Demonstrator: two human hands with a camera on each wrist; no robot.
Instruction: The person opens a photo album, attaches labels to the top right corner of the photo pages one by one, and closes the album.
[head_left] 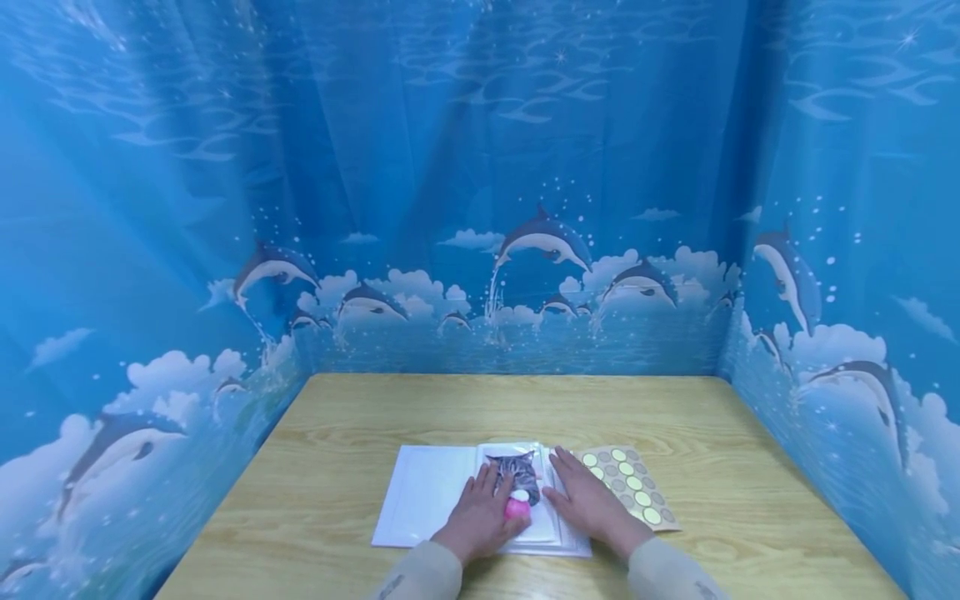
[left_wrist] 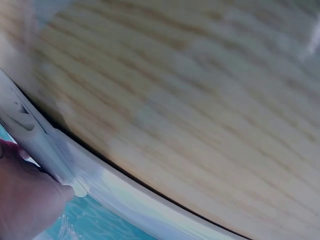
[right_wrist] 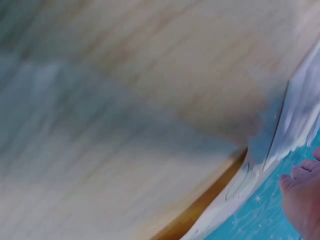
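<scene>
On album [head_left: 427, 500] | left hand [head_left: 480, 518] hides pink thing [head_left: 517, 506], grip unclear | right hand [head_left: 588, 500] fingers flat

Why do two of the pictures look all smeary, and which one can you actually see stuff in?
Head view: sharp and evenly lit, so both hands, the left hand and the right hand, show clearly on the album, though the curtain walls bend outward at the edges. Left wrist view: the wooden table is streaky with blur. Right wrist view: blurrier still, with a grey shadow across the wood.

A sheet of round yellow-green stickers [head_left: 630, 485] lies on the wooden table [head_left: 360, 417] before a dolphin-printed curtain [head_left: 480, 208].
</scene>
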